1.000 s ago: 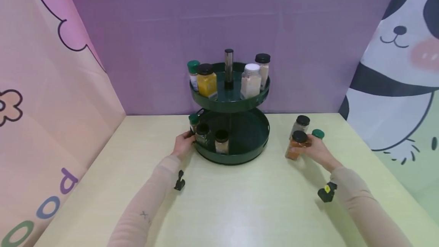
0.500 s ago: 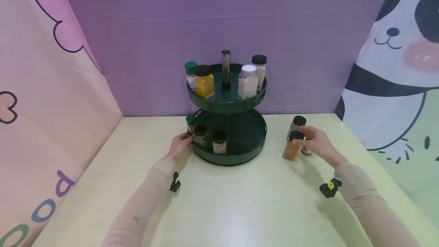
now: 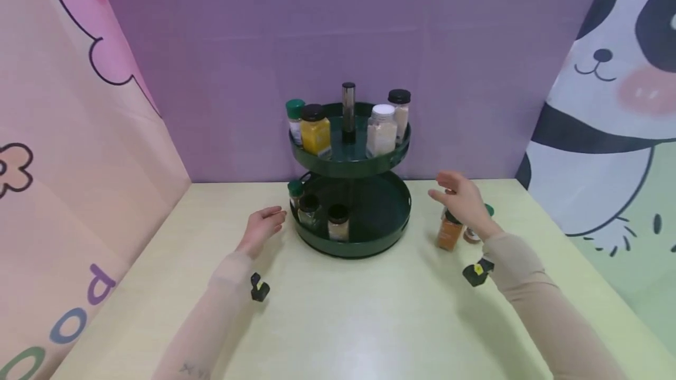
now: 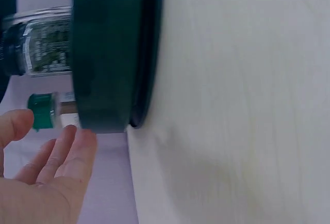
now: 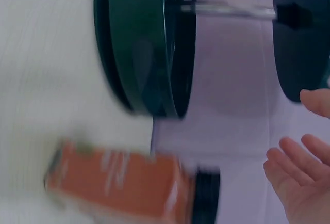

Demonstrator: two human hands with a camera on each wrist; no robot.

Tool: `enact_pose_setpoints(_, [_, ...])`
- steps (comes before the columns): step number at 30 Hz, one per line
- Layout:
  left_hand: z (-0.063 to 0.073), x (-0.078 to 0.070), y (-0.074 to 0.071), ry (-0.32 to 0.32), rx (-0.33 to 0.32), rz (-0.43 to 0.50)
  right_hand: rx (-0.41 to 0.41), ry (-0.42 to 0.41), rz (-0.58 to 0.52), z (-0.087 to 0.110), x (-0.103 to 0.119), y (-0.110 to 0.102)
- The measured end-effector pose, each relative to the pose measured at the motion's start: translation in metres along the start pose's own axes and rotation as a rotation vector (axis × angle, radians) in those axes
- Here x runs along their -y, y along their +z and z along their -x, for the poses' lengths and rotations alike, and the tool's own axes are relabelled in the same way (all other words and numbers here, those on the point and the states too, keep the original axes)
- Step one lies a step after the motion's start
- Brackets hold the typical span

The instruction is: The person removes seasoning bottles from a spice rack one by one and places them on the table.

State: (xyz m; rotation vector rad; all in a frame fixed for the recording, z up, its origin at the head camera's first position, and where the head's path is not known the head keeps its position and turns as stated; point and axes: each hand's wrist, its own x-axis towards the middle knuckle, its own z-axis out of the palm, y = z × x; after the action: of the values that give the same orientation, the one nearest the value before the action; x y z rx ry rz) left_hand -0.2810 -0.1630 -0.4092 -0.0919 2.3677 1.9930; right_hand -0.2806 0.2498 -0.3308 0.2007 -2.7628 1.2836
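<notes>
Both hands have just let go: a half second ago the left hand [image 3: 260, 229] was at the rim of the rack [image 3: 364, 248] and the right hand [image 3: 465, 201] had its fingers at the cap of the orange jar [image 3: 449, 236]; now neither grips anything. The left hand is loosely spread just left of the rack, apart from it in the head view; the right has lifted and swung left, its fingers loosely bent over the jars. The orange jar stands on the worktop [image 3: 338, 309], well right of the rack, a green-capped jar [image 3: 472, 236] beside it on the right and a third jar [image 3: 444, 214] behind, mostly hidden by the hand. For the work this seems to leave the rack unsteadied and those three jars still off it. The lower tray [image 3: 382, 207] carries three jars [image 3: 338, 226] on its left and near side, so its right half offers the most room, though the upper tray [image 3: 351, 167] overhangs it and its raised rim has to be cleared. Above, four jars [image 3: 317, 135] sit in two pairs with a gap at the near middle. Open worktop lies between rack and orange jar and all along the near side; the purple backdrop [image 3: 369, 34] limits movement on the far side.
</notes>
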Motion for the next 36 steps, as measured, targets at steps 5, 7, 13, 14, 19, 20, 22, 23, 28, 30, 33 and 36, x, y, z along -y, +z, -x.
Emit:
enact_pose_setpoints(5, [0.010, -0.001, -0.003, -0.044, 0.021, -0.002, 0.030, 0.035, -0.054, -0.012, 0.003, 0.025])
enact_pose_setpoints(7, [0.014, -0.001, -0.003, -0.052, 0.037, -0.016, 0.047, 0.035, -0.047, -0.017, -0.001, 0.033])
enact_pose_setpoints(13, [0.023, -0.004, -0.001, -0.041, 0.079, -0.025, 0.084, 0.060, 0.015, -0.030, -0.018, 0.051])
enact_pose_setpoints(14, [0.024, -0.004, -0.001, -0.038, 0.084, -0.030, 0.086, 0.062, 0.024, -0.031, -0.021, 0.054])
enact_pose_setpoints(19, [0.029, -0.006, -0.003, -0.041, 0.097, -0.039, 0.110, 0.126, 0.032, -0.035, -0.034, 0.066])
enact_pose_setpoints(20, [0.030, -0.006, -0.003, -0.038, 0.097, -0.041, 0.119, 0.147, 0.025, -0.036, -0.036, 0.068])
enact_pose_setpoints(22, [0.033, -0.006, -0.004, -0.031, 0.096, -0.036, 0.138, 0.185, -0.001, -0.037, -0.040, 0.072])
enact_pose_setpoints(23, [0.034, -0.006, -0.004, -0.028, 0.095, -0.035, 0.148, 0.201, -0.015, -0.037, -0.041, 0.073])
enact_pose_setpoints(28, [0.036, -0.006, -0.006, -0.018, 0.090, -0.025, 0.182, 0.216, -0.085, -0.039, -0.047, 0.082])
enact_pose_setpoints(30, [0.036, -0.006, -0.007, -0.018, 0.087, -0.026, 0.188, 0.217, -0.124, -0.040, -0.048, 0.086])
enact_pose_setpoints(33, [0.036, -0.005, -0.011, -0.012, 0.086, -0.037, 0.190, 0.224, -0.180, -0.042, -0.051, 0.092])
enact_pose_setpoints(36, [0.036, -0.003, -0.016, 0.004, 0.083, -0.069, 0.182, 0.231, -0.208, -0.044, -0.052, 0.097])
